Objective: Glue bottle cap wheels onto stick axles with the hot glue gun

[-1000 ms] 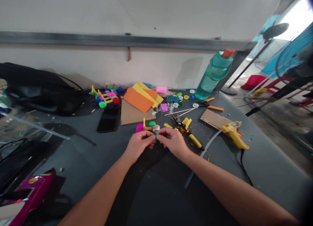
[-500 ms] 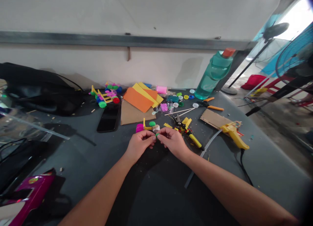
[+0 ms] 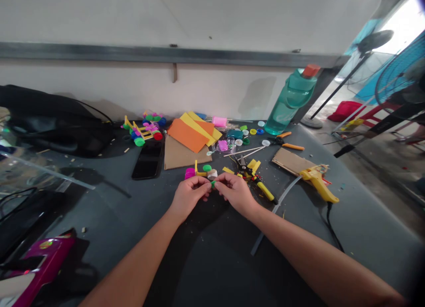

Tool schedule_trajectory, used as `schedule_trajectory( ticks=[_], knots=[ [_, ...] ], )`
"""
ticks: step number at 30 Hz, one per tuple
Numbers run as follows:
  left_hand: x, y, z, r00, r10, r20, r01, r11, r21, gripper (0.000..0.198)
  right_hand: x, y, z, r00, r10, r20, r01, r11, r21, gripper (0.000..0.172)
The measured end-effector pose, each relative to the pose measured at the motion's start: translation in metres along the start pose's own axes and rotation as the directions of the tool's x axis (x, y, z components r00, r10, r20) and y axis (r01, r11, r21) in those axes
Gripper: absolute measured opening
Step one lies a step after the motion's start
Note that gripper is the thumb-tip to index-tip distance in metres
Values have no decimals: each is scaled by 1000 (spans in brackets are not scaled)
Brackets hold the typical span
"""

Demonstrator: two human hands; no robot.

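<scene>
Between my fingertips is a small green piece [image 3: 213, 183], mostly hidden, so its exact kind does not show. My left hand [image 3: 190, 194] pinches it from the left, and my right hand [image 3: 235, 193] pinches it from the right. Just beyond them lies a small assembly of yellow sticks [image 3: 200, 173] with a magenta cap [image 3: 190, 173], a green cap [image 3: 207, 168] and a white cap [image 3: 212, 174]. Right of my right hand rest yellow-handled pliers [image 3: 264, 189] among yellow scraps.
A yellow glue gun [image 3: 318, 183] with a long glue stick lies at right near cardboard [image 3: 286, 160]. Behind are coloured sheets [image 3: 187, 136], loose bottle caps [image 3: 253, 132], orange-handled cutters [image 3: 292, 147] and a tall green bottle [image 3: 288, 101]. A phone [image 3: 146, 161] lies left.
The green piece has turned slightly between my fingertips and shows a little more of itself. Both hands stay in nearly the same place.
</scene>
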State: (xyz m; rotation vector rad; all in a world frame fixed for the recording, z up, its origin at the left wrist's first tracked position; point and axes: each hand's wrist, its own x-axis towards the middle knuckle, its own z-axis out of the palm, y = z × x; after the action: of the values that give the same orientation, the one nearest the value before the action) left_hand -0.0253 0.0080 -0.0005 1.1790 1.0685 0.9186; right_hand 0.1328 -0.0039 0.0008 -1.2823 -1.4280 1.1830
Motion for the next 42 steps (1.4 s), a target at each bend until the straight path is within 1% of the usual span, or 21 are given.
schedule_trajectory(
  ticks=[3,6,9,14,20,23,28,32,38,42],
  knots=[
    [-1,0,1,999,32,-23,-33,999,-19,23,0,0,0,1000,13,-7,-13,1000,1,13],
    [-2,0,2,998,56,-17,-57,998,-31,24,0,1,0,1000,26,-11,-26,1000,2,13],
    [-2,-1,3,999,48,-23,-49,998,-26,20,0,1,1,1000,20,-17,-21,1000,-2,14],
    [-2,0,3,998,41,-40,-41,999,-17,19,0,2,2,1000,9,-18,-9,1000,14,12],
    [-2,1,1,999,29,-46,-32,997,-72,21,0,4,3,998,-64,9,64,997,47,13],
    [-2,2,1,999,22,-24,-24,997,-79,23,-1,5,3,998,-57,0,57,997,53,10],
    [-1,3,0,999,-16,32,17,999,-33,23,-1,6,3,997,-64,-40,67,994,81,13],
    [-1,3,-1,999,0,47,1,1000,-28,22,-2,6,4,994,-112,-15,113,990,80,18],
    [-1,4,0,998,-11,55,11,1000,-8,23,-3,4,3,995,-100,3,100,995,26,10],
    [-1,3,-1,999,-9,53,9,1000,-10,21,-3,8,4,990,-141,2,141,990,-8,19]
  ],
)
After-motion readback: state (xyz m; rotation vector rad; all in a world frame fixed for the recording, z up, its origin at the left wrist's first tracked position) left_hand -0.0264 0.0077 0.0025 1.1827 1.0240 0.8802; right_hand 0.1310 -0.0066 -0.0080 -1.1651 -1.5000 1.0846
